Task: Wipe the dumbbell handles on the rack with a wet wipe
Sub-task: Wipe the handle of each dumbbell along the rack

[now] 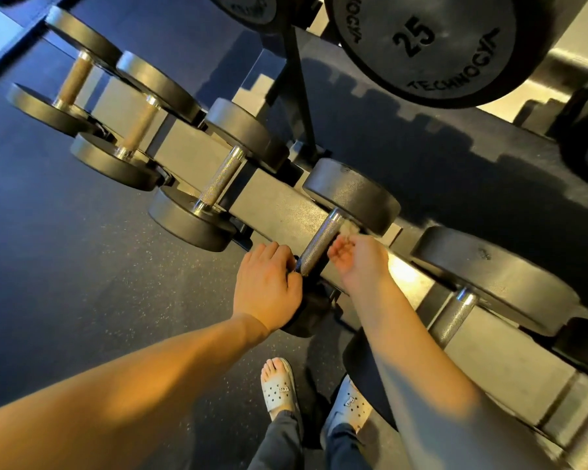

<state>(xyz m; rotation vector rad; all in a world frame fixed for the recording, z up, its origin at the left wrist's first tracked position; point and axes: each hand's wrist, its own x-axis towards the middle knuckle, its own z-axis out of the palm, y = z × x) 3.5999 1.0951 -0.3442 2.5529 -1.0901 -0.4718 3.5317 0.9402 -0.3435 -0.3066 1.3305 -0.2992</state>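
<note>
Wipe [348, 229] between right fingers [336, 259], beside handle [319, 242]

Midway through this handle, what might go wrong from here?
1. The left hand grips the near end of the dumbbell; tugging it off the rack could drop it onto the open sandals below.
2. The wet wipe is a small wad pinched by the right hand; the knurled handle may snag or shred it.
</note>
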